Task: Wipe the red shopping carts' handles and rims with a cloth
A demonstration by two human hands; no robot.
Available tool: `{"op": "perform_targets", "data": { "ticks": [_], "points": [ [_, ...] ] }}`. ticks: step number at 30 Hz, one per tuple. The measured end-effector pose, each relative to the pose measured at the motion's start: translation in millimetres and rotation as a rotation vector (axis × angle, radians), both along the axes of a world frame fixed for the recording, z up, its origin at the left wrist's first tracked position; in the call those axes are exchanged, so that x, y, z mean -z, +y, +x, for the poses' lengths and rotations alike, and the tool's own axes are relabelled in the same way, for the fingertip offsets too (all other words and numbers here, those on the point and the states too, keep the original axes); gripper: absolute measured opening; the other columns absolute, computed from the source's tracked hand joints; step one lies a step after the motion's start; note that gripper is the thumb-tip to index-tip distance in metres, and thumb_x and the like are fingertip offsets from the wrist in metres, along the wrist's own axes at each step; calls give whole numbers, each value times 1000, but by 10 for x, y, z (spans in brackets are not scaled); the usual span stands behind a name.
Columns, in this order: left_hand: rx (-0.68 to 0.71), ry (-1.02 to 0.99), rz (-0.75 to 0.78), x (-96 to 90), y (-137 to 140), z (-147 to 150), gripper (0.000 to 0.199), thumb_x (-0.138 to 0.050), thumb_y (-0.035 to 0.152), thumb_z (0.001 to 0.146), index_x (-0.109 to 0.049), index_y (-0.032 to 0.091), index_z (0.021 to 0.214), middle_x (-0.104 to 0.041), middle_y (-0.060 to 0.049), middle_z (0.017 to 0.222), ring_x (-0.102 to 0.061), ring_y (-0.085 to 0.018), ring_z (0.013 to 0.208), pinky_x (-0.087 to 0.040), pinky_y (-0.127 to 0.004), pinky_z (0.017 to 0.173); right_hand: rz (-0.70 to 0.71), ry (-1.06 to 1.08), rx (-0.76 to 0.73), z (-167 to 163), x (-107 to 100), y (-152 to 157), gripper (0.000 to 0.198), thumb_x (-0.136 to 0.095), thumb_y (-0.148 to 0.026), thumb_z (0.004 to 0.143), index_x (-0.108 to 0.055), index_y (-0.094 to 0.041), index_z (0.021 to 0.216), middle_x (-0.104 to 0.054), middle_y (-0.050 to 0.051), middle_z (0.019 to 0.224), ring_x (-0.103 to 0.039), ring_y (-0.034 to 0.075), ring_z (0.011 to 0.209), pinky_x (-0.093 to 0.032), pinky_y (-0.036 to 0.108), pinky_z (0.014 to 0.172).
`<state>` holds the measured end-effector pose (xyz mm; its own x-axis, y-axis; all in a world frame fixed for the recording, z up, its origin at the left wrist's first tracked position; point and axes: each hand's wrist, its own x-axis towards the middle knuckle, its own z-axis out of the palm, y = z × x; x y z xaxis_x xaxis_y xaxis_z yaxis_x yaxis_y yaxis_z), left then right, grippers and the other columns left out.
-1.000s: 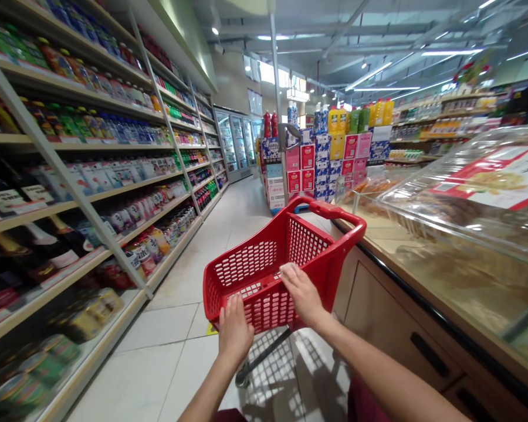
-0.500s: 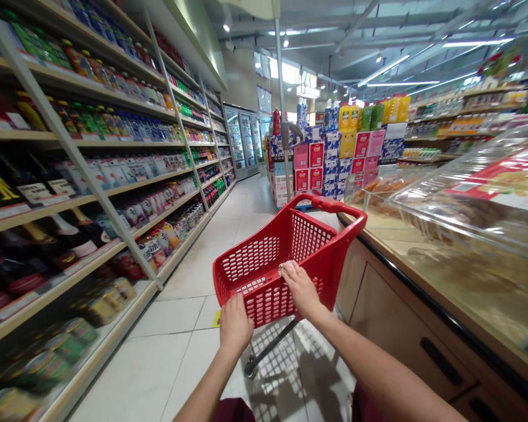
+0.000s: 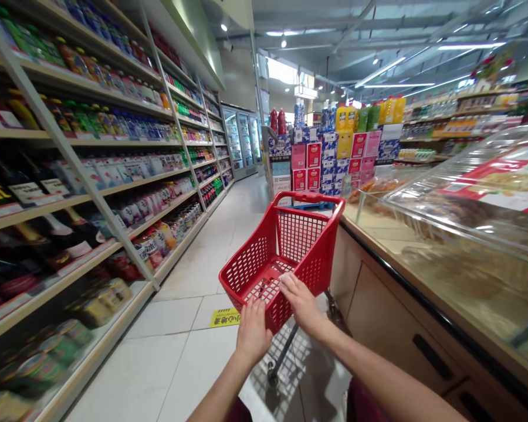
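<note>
Red shopping cart (image 3: pixel 323 252) held at its rim by two hands in supermarket aisle

The low near end of the cart is covered by the left hand (image 3: pixel 254 334), its fingers set narrowly side by side and bent over the rim. Just beside it, nearer the cart's right side, the rim is taken by the right hand (image 3: pixel 305 305), whose fingers are likewise drawn together and bent over the edge; at their tips something pale (too small to be named) is seen. How tightly either hand is pressed cannot be told. The cart is stood upright on the tile floor (image 3: pixel 158 369), near the counter side, its handle (image 3: pixel 310 197) turned away toward the far aisle, with a caster wheel (image 3: pixel 272 375) shown below the hands. A yellow floor sign (image 3: pixel 226 317), printed with dark characters, is partly hidden behind the left hand. At right, a wood-panelled counter (image 3: pixel 387 305) is seen with a clear plastic food box (image 3: pixel 488 193), labelled in red and white, above it. At left, the shelving unit (image 3: pixel 110 190) is lined with foil-necked bottles (image 3: pixel 70 228), cans (image 3: pixel 70 334) and plastic drink bottles (image 3: pixel 110 120). Farther off, stacked cartons (image 3: pixel 330 155) are topped with yellow juice bottles (image 3: pixel 341 118). Glass-door refrigerators (image 3: pixel 242 140) are ranged deepest in the aisle.
</note>
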<state>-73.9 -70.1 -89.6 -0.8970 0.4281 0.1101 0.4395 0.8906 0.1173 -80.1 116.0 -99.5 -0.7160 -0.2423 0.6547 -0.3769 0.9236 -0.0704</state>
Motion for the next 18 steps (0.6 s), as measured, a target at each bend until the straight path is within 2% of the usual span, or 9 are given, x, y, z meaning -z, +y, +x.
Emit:
{"op": "perform_targets", "data": {
  "ticks": [2,6,8,9,13,15,18],
  "points": [
    [34,-14,1,3,84,58,66,-44,15,60,-37,9,125,-38,-9,134,-22,-23,128,-17,-41,106,34,-25,-45,37,-16,27,37,-40,-10,82,-53,-19,116,-49,6,125,-33,21,123,-38,39,96],
    [187,-65,18,-43,197,131,68,-44,19,61,-33,11,128,-35,-8,136,-22,-21,129,-16,-40,107,6,-58,87,52,-136,208,35,-39,-8,82,-56,-16,112,-52,9,121,-39,23,119,-41,42,93],
    [263,-63,20,-74,198,104,66,-43,19,63,-34,13,128,-37,-6,135,-24,-19,128,-15,-39,107,8,-65,100,129,-147,268,36,-38,-7,81,-57,-14,111,-53,10,121,-40,24,118,-41,42,93],
    [254,-46,20,-85,186,74,65,-41,18,64,-35,13,128,-37,-6,135,-24,-19,128,-14,-39,107,19,-67,82,195,-133,276,36,-38,-7,81,-57,-14,111,-53,10,121,-39,23,119,-41,42,93],
    [73,-6,-10,-82,141,-64,66,-39,15,63,-34,7,127,-34,-9,137,-20,-22,129,-14,-42,107,47,-80,-14,476,-39,249,41,-38,-5,78,-55,-17,113,-49,6,125,-35,22,122,-39,41,96],
    [81,-20,-37,-71,163,-94,69,-40,15,61,-32,6,128,-31,-9,138,-17,-23,130,-15,-41,107,24,-89,18,536,-18,269,43,-37,-3,77,-55,-17,114,-50,6,125,-35,22,122,-39,42,96],
    [157,-54,-78,-78,245,-84,70,-40,17,62,-30,9,130,-29,-7,139,-16,-21,131,-12,-40,108,-37,-87,155,563,31,333,46,-35,-1,77,-54,-17,116,-51,8,124,-38,22,120,-40,43,94]
  ]
}}
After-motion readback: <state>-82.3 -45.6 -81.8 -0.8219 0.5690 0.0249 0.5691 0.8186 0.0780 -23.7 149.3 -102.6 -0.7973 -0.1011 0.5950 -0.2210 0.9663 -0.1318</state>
